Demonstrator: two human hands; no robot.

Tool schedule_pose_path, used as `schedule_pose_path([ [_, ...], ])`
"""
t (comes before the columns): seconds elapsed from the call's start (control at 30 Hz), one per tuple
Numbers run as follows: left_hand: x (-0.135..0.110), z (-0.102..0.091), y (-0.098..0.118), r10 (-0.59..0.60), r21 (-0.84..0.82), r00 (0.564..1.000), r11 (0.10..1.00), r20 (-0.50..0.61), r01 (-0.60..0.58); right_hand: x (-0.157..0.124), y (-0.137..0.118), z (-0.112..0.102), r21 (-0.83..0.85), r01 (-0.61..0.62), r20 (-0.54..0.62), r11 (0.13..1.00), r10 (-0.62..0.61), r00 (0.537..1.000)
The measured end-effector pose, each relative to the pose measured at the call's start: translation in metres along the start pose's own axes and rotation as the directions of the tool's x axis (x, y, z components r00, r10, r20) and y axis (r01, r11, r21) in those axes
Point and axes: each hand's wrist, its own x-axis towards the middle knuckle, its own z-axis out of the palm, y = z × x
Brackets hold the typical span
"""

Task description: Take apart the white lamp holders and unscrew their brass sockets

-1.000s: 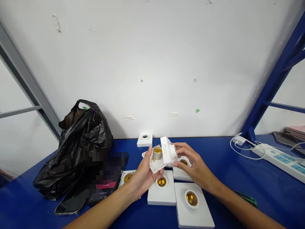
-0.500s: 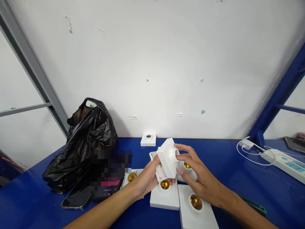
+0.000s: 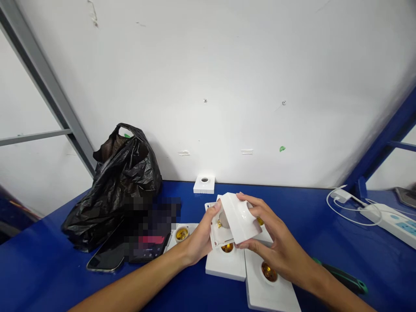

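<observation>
The square white cover (image 3: 238, 221) in the right hand (image 3: 276, 234) is smooth, glossy plastic; the flat white base (image 3: 218, 236) in the left hand (image 3: 199, 242) looks plastic, with a shiny brass-coloured metal terminal (image 3: 219, 224). Leftward, a black handled bag (image 3: 130, 177) is crinkled, shiny plastic; below, the blue desk (image 3: 305, 216) is smooth, faintly glossy.

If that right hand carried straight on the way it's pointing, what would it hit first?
First, the white cover the right hand holds; beyond it, probably the socket base in the left hand, though depth is unclear.
</observation>
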Motion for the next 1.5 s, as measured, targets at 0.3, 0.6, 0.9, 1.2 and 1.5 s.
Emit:
schedule_pose_path([
  [0.3, 0.002, -0.009, -0.009, 0.125, 0.225, 0.991, 0.968, -0.041, -0.113, -0.002, 0.007, 0.017, -0.076, 0.123, 0.05, 0.99, -0.119, 0.992],
  [0.6, -0.007, -0.003, 0.002, 0.132, 0.419, 0.989, 0.896, 0.074, -0.151, -0.003, 0.003, 0.009, -0.107, 0.183, 0.159, 0.977, -0.165, 0.973],
  [0.9, 0.004, 0.005, -0.013, 0.212, 0.36, 0.977, 0.914, -0.033, -0.186, 0.002, 0.008, -0.007, 0.092, 0.134, -0.063, 0.987, -0.129, 0.99],
  [1.2, 0.007, -0.01, -0.011, 0.613, 0.791, 0.781, 0.535, -0.121, -0.297, 0.014, 0.027, -0.016, 0.116, 0.081, -0.138, 0.99, -0.065, 0.988],
  [1.5, 0.0, -0.006, -0.003, 0.677, 0.914, 0.735, 0.316, -0.029, -0.256, 0.015, 0.026, -0.018, -0.247, 0.128, -0.249, 0.96, -0.191, 0.95],
])
